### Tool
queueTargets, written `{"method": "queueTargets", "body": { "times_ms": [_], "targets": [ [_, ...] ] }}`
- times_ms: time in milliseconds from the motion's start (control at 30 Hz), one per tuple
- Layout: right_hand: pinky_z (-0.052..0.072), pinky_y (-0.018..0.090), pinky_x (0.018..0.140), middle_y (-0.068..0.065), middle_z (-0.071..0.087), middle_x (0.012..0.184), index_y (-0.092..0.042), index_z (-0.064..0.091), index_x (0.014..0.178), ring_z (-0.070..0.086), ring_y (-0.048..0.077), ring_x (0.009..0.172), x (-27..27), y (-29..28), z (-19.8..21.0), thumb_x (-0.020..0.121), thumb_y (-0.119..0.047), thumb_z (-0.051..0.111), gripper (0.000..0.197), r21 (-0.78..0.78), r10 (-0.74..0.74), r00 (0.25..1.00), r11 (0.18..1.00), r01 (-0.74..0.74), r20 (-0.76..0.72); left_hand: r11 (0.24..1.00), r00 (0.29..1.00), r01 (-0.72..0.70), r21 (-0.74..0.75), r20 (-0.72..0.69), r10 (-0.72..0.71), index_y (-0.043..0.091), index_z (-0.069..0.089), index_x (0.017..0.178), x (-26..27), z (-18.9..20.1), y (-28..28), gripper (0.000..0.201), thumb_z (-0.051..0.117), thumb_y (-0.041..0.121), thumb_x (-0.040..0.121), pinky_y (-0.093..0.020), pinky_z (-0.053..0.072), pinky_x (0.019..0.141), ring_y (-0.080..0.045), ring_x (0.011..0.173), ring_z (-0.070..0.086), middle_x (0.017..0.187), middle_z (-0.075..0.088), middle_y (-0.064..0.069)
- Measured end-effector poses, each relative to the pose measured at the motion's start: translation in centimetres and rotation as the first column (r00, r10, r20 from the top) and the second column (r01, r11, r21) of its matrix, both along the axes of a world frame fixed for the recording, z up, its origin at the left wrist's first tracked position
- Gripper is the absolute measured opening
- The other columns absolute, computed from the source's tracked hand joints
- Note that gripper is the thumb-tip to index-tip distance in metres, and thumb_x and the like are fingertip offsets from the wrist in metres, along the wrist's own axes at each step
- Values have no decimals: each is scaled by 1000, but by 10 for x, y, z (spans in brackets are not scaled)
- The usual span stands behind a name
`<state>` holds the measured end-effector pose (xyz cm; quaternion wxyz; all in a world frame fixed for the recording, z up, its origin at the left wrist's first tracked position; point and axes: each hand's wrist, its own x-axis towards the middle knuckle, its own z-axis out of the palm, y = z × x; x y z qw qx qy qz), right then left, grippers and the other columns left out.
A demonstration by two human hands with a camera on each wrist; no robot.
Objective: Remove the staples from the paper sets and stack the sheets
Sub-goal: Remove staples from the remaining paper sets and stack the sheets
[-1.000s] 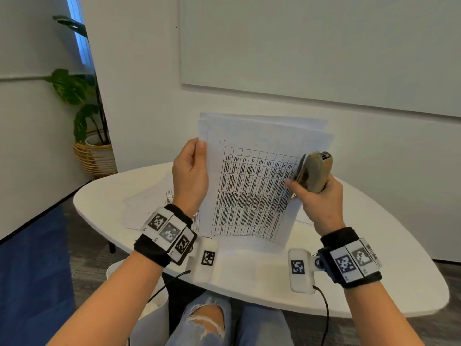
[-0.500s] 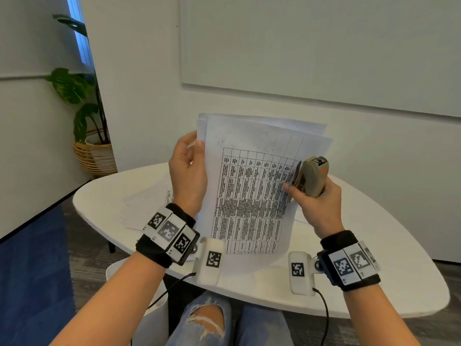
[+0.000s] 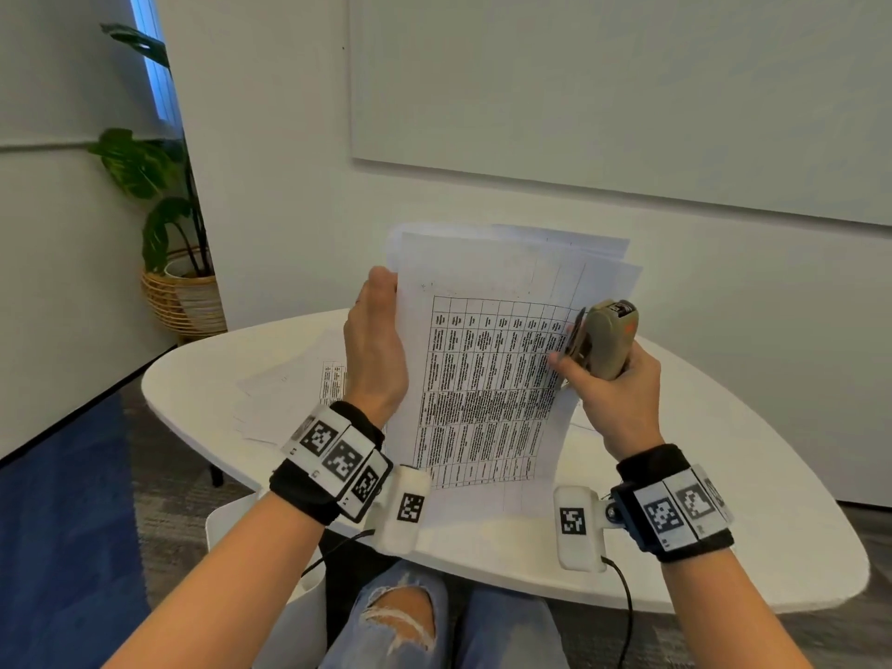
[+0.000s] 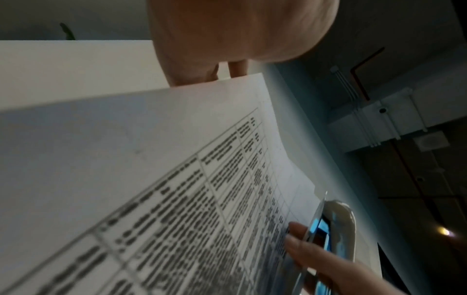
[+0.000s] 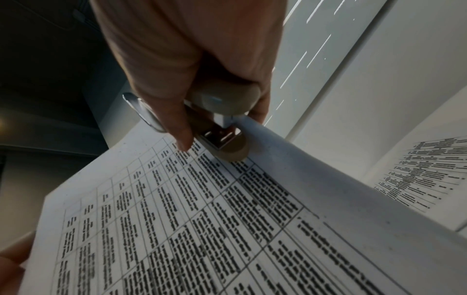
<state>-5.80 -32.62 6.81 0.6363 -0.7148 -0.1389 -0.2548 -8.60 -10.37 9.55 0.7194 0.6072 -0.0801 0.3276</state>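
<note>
A set of printed sheets (image 3: 487,379) with a table on the front page is held upright above the white table (image 3: 724,499). My left hand (image 3: 374,340) grips its left edge, fingers hidden behind the paper. My right hand (image 3: 608,383) grips a beige staple remover (image 3: 606,338) and pinches the set's right edge with the thumb on the front page. In the right wrist view the staple remover (image 5: 220,111) lies against the sheets (image 5: 202,219) under my thumb. In the left wrist view the paper (image 4: 151,189) fills the frame, with the staple remover (image 4: 328,229) at its far edge.
Loose printed sheets (image 3: 299,388) lie on the table's left part behind my left hand. A potted plant (image 3: 164,224) in a wicker basket stands on the floor at the left. A white bin (image 3: 231,538) sits below the table edge by my knees.
The paper set has tilted and dropped slightly, its lower edge now nearer the wrist cameras. My left hand has turned more edge-on along the sheets. The right hand keeps the staple remover.
</note>
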Motion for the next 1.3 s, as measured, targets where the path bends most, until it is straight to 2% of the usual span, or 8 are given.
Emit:
{"method": "queueTargets", "body": {
  "times_ms": [167,333,600,733,867,967,1067,1300],
  "targets": [
    [54,29,77,-6,69,86,-25,65,88,65,14,82,-2,-1,2,71,-7,80,29,13,-1,1000,1000,1,-9,956,994,-109,273,40,102,17,69,87,-3,-4,-1,35,71,50,77,-21,50,89,-8,108,57,103,58,3],
    [53,25,73,-7,68,86,-25,63,90,63,-1,74,-5,-4,2,73,-5,78,30,-34,19,999,999,-20,-32,963,988,-152,223,37,147,28,56,96,-1,0,4,9,62,26,91,-29,55,77,-7,85,63,95,66,3],
    [54,26,74,0,68,86,-14,64,92,62,15,78,-11,-3,-1,71,-7,80,27,-40,17,1000,999,-17,-2,983,994,-107,150,25,104,21,29,133,-4,2,-7,82,83,14,71,-1,43,79,19,98,53,113,49,22],
    [53,18,68,-3,66,83,-8,63,95,60,5,74,-10,-4,10,71,-7,80,30,23,-56,995,998,55,77,975,990,-130,179,86,116,18,37,128,1,18,-7,85,89,15,61,-7,46,81,9,100,57,113,56,13],
    [50,13,67,-5,66,84,-15,63,94,61,-4,71,-9,-10,10,72,-2,78,29,13,-27,999,1000,27,40,957,991,-36,289,-115,72,17,37,130,12,20,-3,97,92,31,52,-19,47,94,4,102,56,117,57,11],
    [53,29,74,5,67,93,-12,63,102,64,13,84,-5,-12,-7,70,-8,81,37,-58,-38,998,998,34,-56,913,953,69,402,-297,59,16,34,137,16,-6,-8,100,90,31,55,-17,34,97,-4,108,49,119,50,13],
    [55,40,78,15,64,101,-25,60,95,62,30,92,-3,-8,-22,68,-20,83,36,-109,-94,992,990,84,-86,908,946,110,405,-323,29,17,46,130,23,-36,-13,86,89,33,56,-29,48,97,-7,105,58,114,60,10],
    [48,31,69,19,60,95,-18,55,90,56,27,80,-5,-6,-13,69,-13,83,35,-142,-179,984,974,176,-8,933,962,74,352,-270,25,22,56,116,26,-38,-21,50,80,28,72,-18,51,76,-7,93,65,103,66,8]
  ]
}}
